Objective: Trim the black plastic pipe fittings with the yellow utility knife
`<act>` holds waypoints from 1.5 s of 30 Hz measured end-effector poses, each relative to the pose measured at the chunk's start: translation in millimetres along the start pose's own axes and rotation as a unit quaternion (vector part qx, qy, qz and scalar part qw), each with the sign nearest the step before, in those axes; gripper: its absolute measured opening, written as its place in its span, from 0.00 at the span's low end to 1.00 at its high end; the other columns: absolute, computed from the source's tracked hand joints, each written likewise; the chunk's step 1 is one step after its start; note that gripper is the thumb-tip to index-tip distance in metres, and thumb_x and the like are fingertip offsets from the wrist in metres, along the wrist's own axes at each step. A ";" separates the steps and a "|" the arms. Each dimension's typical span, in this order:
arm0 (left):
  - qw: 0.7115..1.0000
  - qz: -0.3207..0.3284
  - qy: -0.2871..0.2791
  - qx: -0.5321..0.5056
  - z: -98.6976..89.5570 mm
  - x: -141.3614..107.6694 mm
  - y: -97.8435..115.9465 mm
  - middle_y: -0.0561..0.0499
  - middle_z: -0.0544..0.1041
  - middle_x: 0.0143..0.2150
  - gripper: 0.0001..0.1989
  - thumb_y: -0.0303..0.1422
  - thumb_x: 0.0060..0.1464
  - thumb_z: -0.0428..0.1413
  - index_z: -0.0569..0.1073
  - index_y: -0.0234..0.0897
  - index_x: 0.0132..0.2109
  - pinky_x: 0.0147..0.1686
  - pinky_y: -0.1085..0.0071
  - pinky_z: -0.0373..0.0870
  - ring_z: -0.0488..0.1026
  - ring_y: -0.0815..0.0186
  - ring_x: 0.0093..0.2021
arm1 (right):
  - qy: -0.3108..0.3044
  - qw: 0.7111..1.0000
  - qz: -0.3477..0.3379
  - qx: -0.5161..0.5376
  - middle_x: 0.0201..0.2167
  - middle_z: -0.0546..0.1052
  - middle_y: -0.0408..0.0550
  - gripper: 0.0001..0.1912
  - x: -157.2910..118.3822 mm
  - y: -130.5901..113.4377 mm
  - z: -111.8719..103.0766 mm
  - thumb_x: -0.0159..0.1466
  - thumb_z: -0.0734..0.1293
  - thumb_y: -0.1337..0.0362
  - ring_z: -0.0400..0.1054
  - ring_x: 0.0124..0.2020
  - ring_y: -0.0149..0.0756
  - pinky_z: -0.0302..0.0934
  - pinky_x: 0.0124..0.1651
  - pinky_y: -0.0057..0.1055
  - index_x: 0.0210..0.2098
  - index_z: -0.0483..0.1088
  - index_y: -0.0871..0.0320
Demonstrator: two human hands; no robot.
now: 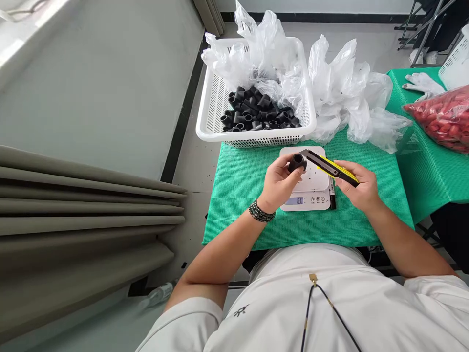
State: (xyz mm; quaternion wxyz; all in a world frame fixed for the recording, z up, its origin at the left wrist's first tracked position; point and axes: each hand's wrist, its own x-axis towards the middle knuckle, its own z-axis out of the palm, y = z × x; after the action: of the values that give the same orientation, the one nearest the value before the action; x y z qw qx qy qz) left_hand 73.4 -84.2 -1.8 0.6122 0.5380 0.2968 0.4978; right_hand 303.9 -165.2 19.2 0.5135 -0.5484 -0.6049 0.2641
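Observation:
My left hand [281,180] is closed around a black plastic pipe fitting [297,163], its round opening turned up towards me. In my right hand [361,185] is a yellow and black utility knife [331,168], its tip at the fitting's rim; whether it touches I cannot tell. Both hands are above a white digital scale [311,201] whose display reads 0.0. A black marker pen [332,195] lies along the scale's right side. Beyond my hands, many more black fittings [260,112] fill the front of a white plastic basket [205,115].
Crumpled clear plastic bags [267,46] sit in the basket, and more bags [351,98] lie to its right. A green cloth [242,195] covers the table. At the right are a bag of red parts [447,117] and a white glove [425,84]. A grey curtain [91,205] hangs left.

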 end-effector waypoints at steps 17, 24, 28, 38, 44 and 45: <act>0.997 -0.036 0.016 -0.066 3.8 2.2 10.0 0.52 0.84 0.37 0.32 0.59 0.57 0.69 0.64 0.40 0.45 0.27 0.75 0.79 0.85 0.67 0.30 | -0.005 1.000 -0.006 -0.022 0.50 0.89 0.50 0.18 -0.6 -1.1 0.6 0.65 0.76 0.60 0.86 0.47 0.47 0.83 0.51 0.42 0.54 0.84 0.51; 0.998 -0.030 0.007 -0.046 2.7 1.8 6.5 0.50 0.84 0.44 0.29 0.52 0.56 0.73 0.67 0.40 0.49 0.37 0.72 0.85 0.88 0.63 0.41 | -0.024 0.999 0.001 -0.043 0.53 0.88 0.50 0.19 0.2 -0.8 0.3 0.65 0.76 0.61 0.86 0.51 0.49 0.82 0.56 0.45 0.56 0.83 0.50; 0.998 -0.041 0.003 -0.050 2.3 1.0 7.3 0.50 0.83 0.45 0.29 0.52 0.57 0.72 0.68 0.41 0.50 0.40 0.70 0.86 0.88 0.62 0.43 | -0.021 0.999 -0.005 -0.032 0.53 0.88 0.50 0.19 -0.6 0.1 0.2 0.65 0.77 0.60 0.86 0.52 0.49 0.82 0.56 0.45 0.56 0.83 0.50; 0.995 -0.063 -0.001 -0.073 4.9 -0.3 13.2 0.50 0.83 0.45 0.29 0.53 0.57 0.73 0.69 0.40 0.50 0.40 0.72 0.86 0.88 0.64 0.42 | -0.013 0.999 0.012 -0.041 0.52 0.88 0.50 0.19 0.6 1.6 1.3 0.65 0.76 0.59 0.85 0.52 0.49 0.81 0.57 0.45 0.55 0.83 0.51; 0.996 -0.063 0.005 -0.066 3.6 0.4 9.5 0.50 0.83 0.44 0.30 0.53 0.57 0.72 0.69 0.41 0.51 0.40 0.70 0.87 0.88 0.64 0.41 | -0.027 0.999 0.012 -0.041 0.53 0.88 0.50 0.19 -0.2 0.7 1.0 0.65 0.77 0.57 0.85 0.51 0.49 0.82 0.55 0.45 0.55 0.83 0.50; 0.996 -0.063 0.005 -0.066 3.5 0.4 9.1 0.50 0.83 0.44 0.30 0.53 0.57 0.72 0.68 0.41 0.51 0.40 0.70 0.87 0.87 0.64 0.40 | -0.022 0.999 0.015 -0.043 0.53 0.88 0.50 0.19 0.0 1.0 1.1 0.65 0.77 0.57 0.85 0.51 0.49 0.82 0.56 0.46 0.55 0.83 0.50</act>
State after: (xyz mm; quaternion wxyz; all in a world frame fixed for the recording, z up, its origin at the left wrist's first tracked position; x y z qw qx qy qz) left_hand 74.1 -85.9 7.8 0.6750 0.4744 0.2993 0.4792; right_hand 303.2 -164.7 17.9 0.4716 -0.5732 -0.6187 0.2574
